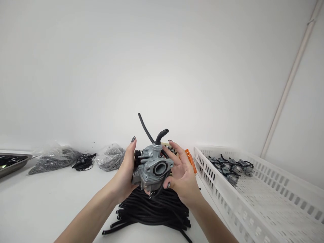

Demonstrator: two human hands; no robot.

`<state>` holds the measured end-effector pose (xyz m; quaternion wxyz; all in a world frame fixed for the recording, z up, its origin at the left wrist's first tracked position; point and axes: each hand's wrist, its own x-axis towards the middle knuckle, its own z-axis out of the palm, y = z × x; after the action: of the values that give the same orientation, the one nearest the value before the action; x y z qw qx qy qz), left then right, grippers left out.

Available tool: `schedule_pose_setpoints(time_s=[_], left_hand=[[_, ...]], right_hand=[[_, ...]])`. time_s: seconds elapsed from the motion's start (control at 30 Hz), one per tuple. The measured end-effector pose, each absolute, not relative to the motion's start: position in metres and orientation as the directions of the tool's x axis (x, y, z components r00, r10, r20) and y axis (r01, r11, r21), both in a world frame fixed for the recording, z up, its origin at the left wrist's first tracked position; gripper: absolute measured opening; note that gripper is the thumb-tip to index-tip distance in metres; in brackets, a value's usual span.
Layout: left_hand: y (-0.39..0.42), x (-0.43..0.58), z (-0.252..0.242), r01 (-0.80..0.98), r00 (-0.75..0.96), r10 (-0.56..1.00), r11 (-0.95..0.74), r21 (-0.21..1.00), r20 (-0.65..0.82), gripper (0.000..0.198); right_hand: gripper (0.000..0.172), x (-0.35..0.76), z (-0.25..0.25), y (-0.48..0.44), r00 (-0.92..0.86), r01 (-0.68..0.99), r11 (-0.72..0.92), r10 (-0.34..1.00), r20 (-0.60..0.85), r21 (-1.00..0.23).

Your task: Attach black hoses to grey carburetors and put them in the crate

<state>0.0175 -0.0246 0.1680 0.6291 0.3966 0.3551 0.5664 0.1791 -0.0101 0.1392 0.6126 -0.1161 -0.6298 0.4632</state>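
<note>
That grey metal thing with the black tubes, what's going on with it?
A person is holding the metal thing up off the table. The left hand grips one side, and the right hand is at the other side, close to a black tube on it. Below lies a pile of black tubes. On the right, a white basket holds more metal things like it.

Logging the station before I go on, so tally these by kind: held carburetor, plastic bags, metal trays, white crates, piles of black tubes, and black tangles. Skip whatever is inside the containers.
Held carburetor: 1
Plastic bags: 2
Metal tray: 1
White crate: 1
Pile of black tubes: 1
Black tangle: 1
Total: 7
</note>
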Motion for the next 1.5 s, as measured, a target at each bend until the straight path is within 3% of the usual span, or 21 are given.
schedule_pose_setpoints(time_s=[0.17, 0.37, 0.47, 0.67, 0.77, 0.87, 0.93, 1.1, 1.2, 1.37, 1.5], left_hand=[[-0.025, 0.019, 0.163, -0.413, 0.278, 0.955, 0.212, 0.886, -0.099, 0.062], [-0.026, 0.022, 0.161, -0.452, 0.323, 0.944, 0.218, 0.865, -0.069, 0.053], [-0.024, 0.025, 0.164, -0.475, 0.284, 0.957, 0.2, 0.857, -0.066, 0.055], [-0.018, 0.035, 0.165, -0.537, -0.063, 0.989, -0.146, 0.831, 0.133, 0.028], [-0.013, 0.036, 0.162, -0.483, -0.162, 0.98, -0.183, 0.856, 0.118, 0.033], [-0.007, 0.035, 0.159, -0.437, -0.261, 0.955, -0.246, 0.865, 0.139, 0.045], [-0.005, 0.035, 0.158, -0.417, -0.301, 0.937, -0.295, 0.859, 0.176, 0.052], [-0.006, 0.037, 0.153, -0.336, -0.311, 0.916, -0.355, 0.872, 0.253, 0.056], [-0.007, 0.037, 0.149, -0.261, -0.307, 0.914, -0.35, 0.9, 0.266, 0.058], [-0.009, 0.039, 0.152, -0.278, -0.311, 0.919, -0.332, 0.901, 0.243, 0.068], [-0.013, 0.039, 0.156, -0.273, -0.306, 0.922, -0.324, 0.906, 0.237, 0.071]], right_hand=[[0.106, 0.188, 0.149, -0.021, -0.39, -0.411, 0.482, 0.674, 0.627, -0.774], [0.112, 0.194, 0.148, -0.021, -0.482, -0.357, 0.5, 0.625, 0.614, -0.789], [0.1, 0.192, 0.146, -0.013, -0.395, -0.361, 0.506, 0.678, 0.62, -0.784], [0.047, 0.198, 0.149, 0.01, -0.005, -0.209, 0.528, 0.841, 0.541, -0.823], [0.033, 0.205, 0.154, 0.009, 0.016, -0.131, 0.546, 0.836, 0.549, -0.828], [0.022, 0.208, 0.156, -0.001, -0.154, 0.058, 0.669, 0.739, 0.656, -0.741], [0.014, 0.205, 0.153, -0.007, -0.233, 0.239, 0.755, 0.655, 0.719, -0.611], [0.022, 0.189, 0.134, -0.005, -0.251, 0.522, 0.806, 0.457, 0.853, -0.279], [0.026, 0.179, 0.127, -0.003, -0.293, 0.529, 0.814, 0.44, 0.849, -0.24], [0.02, 0.179, 0.13, -0.006, -0.232, 0.4, 0.85, 0.457, 0.859, -0.343], [0.02, 0.183, 0.132, -0.001, -0.194, 0.206, 0.878, 0.47, 0.861, -0.432]])
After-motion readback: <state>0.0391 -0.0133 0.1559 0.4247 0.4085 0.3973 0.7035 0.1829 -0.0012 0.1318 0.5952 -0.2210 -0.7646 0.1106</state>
